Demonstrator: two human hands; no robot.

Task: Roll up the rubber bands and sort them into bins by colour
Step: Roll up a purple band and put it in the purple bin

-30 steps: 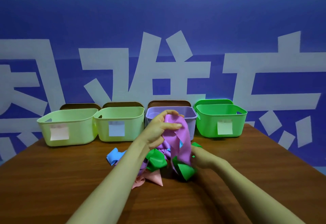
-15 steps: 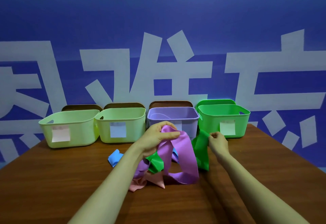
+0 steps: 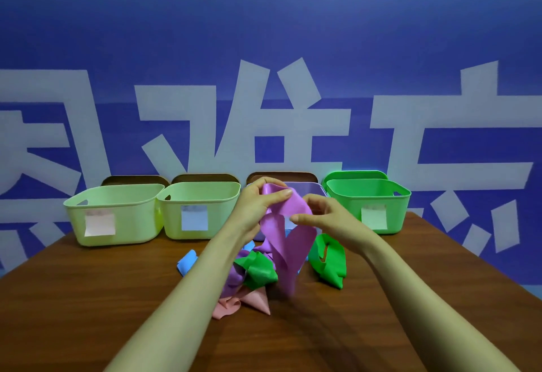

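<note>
A wide purple rubber band (image 3: 289, 239) hangs as a loop above the table in front of the purple bin (image 3: 315, 190). My left hand (image 3: 258, 204) grips its top fold between thumb and fingers. My right hand (image 3: 328, 216) is at the band's right side, fingers curled on its edge. Under the band lies a heap with a green band (image 3: 258, 272), a pink band (image 3: 243, 302), a blue band (image 3: 187, 263) and another purple piece. A second green band (image 3: 330, 260) lies alone to the right of the heap.
Four bins stand in a row at the table's far edge: two pale yellow-green bins (image 3: 114, 213) (image 3: 202, 207), the purple one and a green bin (image 3: 369, 201), each with a paper label. The brown table (image 3: 88, 298) ends at the blue wall behind them.
My right hand let go of the green band, which now lies on the table, and moved left onto the purple band. My left hand lifted the purple band higher.
</note>
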